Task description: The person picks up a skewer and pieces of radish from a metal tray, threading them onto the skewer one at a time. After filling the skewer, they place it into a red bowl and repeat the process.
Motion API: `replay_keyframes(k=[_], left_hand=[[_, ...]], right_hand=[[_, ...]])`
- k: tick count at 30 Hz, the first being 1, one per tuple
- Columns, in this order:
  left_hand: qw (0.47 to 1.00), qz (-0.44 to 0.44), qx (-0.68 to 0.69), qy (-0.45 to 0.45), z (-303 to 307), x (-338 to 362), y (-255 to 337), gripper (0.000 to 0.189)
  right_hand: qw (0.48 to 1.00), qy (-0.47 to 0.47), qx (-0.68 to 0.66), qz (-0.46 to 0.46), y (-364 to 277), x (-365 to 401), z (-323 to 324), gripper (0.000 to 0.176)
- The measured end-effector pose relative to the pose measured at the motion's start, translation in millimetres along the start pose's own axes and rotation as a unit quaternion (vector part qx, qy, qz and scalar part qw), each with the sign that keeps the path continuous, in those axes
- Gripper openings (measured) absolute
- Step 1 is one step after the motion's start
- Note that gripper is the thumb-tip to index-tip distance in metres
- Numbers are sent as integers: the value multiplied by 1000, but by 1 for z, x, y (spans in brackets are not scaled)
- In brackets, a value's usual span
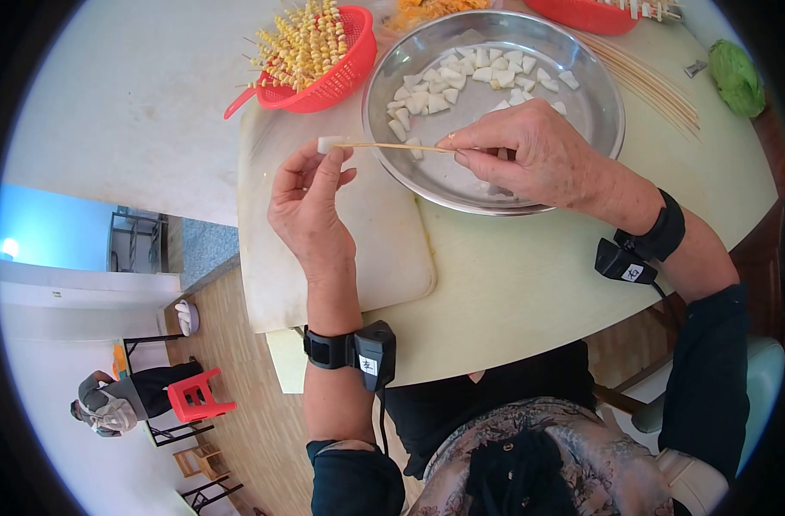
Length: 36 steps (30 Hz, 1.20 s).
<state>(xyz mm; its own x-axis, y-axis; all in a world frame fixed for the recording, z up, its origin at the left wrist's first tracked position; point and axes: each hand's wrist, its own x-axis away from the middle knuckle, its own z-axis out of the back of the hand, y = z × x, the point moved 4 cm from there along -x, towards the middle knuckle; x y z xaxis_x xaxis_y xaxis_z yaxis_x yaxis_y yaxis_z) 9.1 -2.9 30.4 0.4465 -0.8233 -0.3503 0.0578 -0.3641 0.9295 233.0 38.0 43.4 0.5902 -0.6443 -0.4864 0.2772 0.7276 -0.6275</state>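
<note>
Between the thumb and fingers of my left hand (313, 206) is a white chunk of vegetable (330, 144), likely radish. A thin bamboo skewer (392, 146) runs level from this chunk to my right hand (543, 153), which pinches its other end between thumb and forefinger. The skewer's tip meets the chunk. My right hand is over the near part of a wide metal basin (618, 129). Many cut white chunks (438, 86) lie inside it, mostly toward the far side. Below my left hand lies a white cutting board (384, 249).
A red colander (351, 73) at the back left holds many loaded skewers (311, 43). Bare skewers (642, 77) lie right of the basin, near a green vegetable (736, 77). Another red container (586, 15) stands behind. A person (122, 400) and a red stool (196, 396) are farther off.
</note>
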Motion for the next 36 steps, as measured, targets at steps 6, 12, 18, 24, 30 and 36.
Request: replay_keyframes(k=[6, 12, 18, 24, 30, 36], left_hand=[[993, -79, -85, 8, -2, 4, 6, 20], [981, -123, -150, 16, -3, 7, 8, 20], [979, -132, -154, 10, -6, 9, 7, 19], [978, -141, -156, 11, -8, 12, 9, 19], [950, -162, -261, -57, -26, 25, 7, 18], [960, -155, -205, -112, -50, 31, 11, 17]], right_hand=[[1000, 4, 8, 6, 0, 0, 0, 19], [1000, 13, 9, 17, -2, 0, 0, 18], [999, 25, -1, 23, 0, 0, -1, 17], [998, 43, 9, 50, -1, 1, -1, 14], [999, 28, -6, 27, -4, 2, -5, 15], [999, 42, 2, -20, -10, 2, 3, 22]])
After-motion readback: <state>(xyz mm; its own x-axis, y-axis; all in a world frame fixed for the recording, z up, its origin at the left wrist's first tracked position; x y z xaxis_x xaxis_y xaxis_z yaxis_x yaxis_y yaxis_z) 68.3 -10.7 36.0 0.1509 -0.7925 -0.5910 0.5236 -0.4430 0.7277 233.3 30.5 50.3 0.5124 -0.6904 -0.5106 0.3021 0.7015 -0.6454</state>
